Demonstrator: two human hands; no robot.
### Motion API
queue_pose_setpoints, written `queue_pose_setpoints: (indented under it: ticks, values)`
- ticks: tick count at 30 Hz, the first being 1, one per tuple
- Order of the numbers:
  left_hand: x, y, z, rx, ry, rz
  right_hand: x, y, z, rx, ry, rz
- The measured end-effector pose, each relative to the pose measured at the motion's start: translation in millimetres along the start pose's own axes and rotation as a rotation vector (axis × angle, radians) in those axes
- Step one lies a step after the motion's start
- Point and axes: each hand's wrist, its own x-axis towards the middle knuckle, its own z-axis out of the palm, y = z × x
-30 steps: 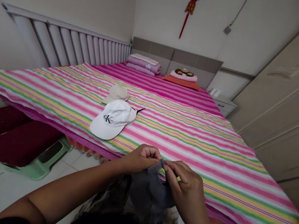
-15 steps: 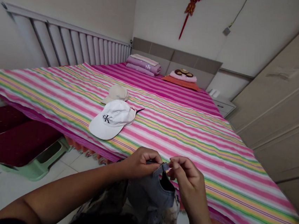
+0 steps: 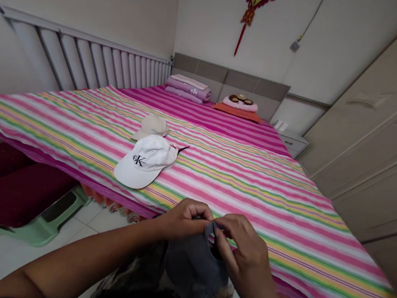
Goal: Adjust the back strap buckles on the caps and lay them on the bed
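Observation:
A dark grey cap point(image 3: 188, 258) is held low in front of me, over my lap, with the opening at its back strap turned toward my right. My left hand point(image 3: 190, 218) pinches the strap end at the cap's edge. Thumb and fingers of my right hand point(image 3: 242, 242) close on the same strap from the other side, and the two hands nearly meet there. On the bed ahead rest a white cap point(image 3: 156, 152) with black letters on its front and, just behind it, a beige cap point(image 3: 153, 125).
The bed point(image 3: 251, 182) carries a striped sheet. Folded purple bedding point(image 3: 190, 91) and a pink pillow point(image 3: 239, 104) lie by the headboard point(image 3: 240, 82). A green stool point(image 3: 45, 228) with a dark red top stands at the left, a wardrobe point(image 3: 377, 147) at the right.
My right hand has moved left and closed on the strap, covering more of the cap's back opening. The view has shifted slightly. Both caps on the bed stay put.

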Motion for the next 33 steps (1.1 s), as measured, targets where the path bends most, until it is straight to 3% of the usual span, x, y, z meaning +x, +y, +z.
queue_pose_setpoints:
  ticks: [2,6,10,12,17,22,26,28,31,33]
  values:
    - [0.2,-1.3,-0.2,-0.144,-0.021,-0.067,0.5,-3.2,-4.1,-0.054,-0.093,-0.022]
    - [1.8,-3.2,1.1,-0.349,-0.022,-0.179,3.0,-6.2,-5.4,-0.096,-0.18,0.065]
    - [3.9,-6.3,1.5,-0.386,0.027,-0.211,3.2,-0.6,3.7,-0.31,-0.082,-0.069]
    - [3.6,-8.5,0.5,-0.407,0.027,-0.204,3.1,5.8,7.8,-0.356,-0.013,-0.023]
    - [0.8,-11.5,-3.4,-0.451,0.036,-0.187,4.7,15.0,6.0,0.098,0.162,0.339]
    - [1.2,-11.3,-3.3,-0.467,0.007,-0.186,5.4,4.5,7.0,0.177,0.049,0.206]
    - [1.7,-9.6,-1.9,-0.498,0.0,-0.168,8.5,8.6,13.3,0.596,0.127,0.443]
    - [1.8,-8.9,-1.6,-0.519,-0.019,-0.158,9.2,13.9,15.1,0.721,0.06,0.503]
    - [2.1,-9.9,-2.4,-0.568,-0.033,-0.167,7.8,19.6,16.6,0.743,-0.166,0.548]
    - [2.4,-12.0,-4.2,-0.598,-0.023,-0.171,5.9,21.9,17.5,0.745,-0.221,0.577]
